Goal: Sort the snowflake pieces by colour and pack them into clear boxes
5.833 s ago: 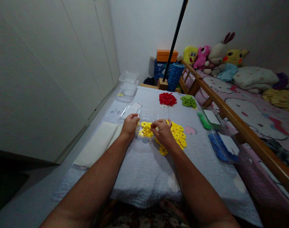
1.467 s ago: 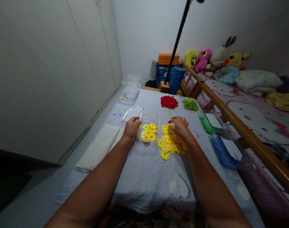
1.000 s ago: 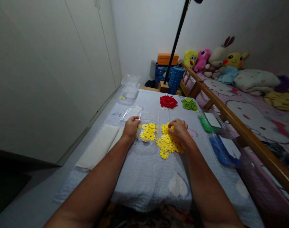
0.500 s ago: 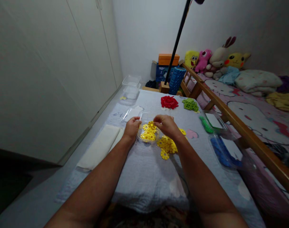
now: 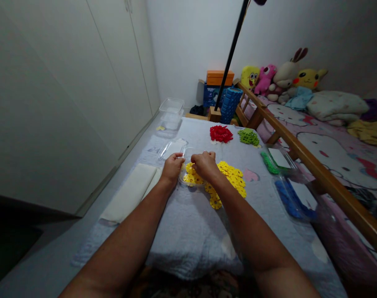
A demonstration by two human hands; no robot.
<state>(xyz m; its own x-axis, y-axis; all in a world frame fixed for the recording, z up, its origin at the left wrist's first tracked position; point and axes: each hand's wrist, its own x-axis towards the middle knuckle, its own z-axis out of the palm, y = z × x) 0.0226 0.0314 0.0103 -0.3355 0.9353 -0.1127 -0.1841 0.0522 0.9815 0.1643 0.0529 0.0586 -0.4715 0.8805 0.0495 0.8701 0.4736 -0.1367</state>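
My left hand (image 5: 172, 169) grips the left wall of a clear plastic container (image 5: 184, 154), thumb and fingers closed on its edge. Inside it lie several yellow flower-shaped plastic discs (image 5: 192, 179). Over the container's right side is my right hand (image 5: 205, 165), fingers bent and pinched together, pointing down; whatever the fingertips hold is hidden. A heap of loose yellow discs (image 5: 233, 177) spreads on the cloth to the right, partly behind my right forearm. Beyond my left hand lies a clear plastic lid (image 5: 171, 149).
Red pieces (image 5: 221, 134) and light green pieces (image 5: 248, 136) lie in piles at the back. To the right stand clear boxes with green pieces (image 5: 269, 163) and blue pieces (image 5: 287, 198). Empty clear containers (image 5: 171, 108) are stacked back left. A folded cream cloth (image 5: 129, 192) lies left, and a wooden bed rail (image 5: 294, 145) runs along the right.
My right hand has moved left and slightly down over the container; the yellow disc at its fingertips is now out of sight. My left hand has stayed on the container.
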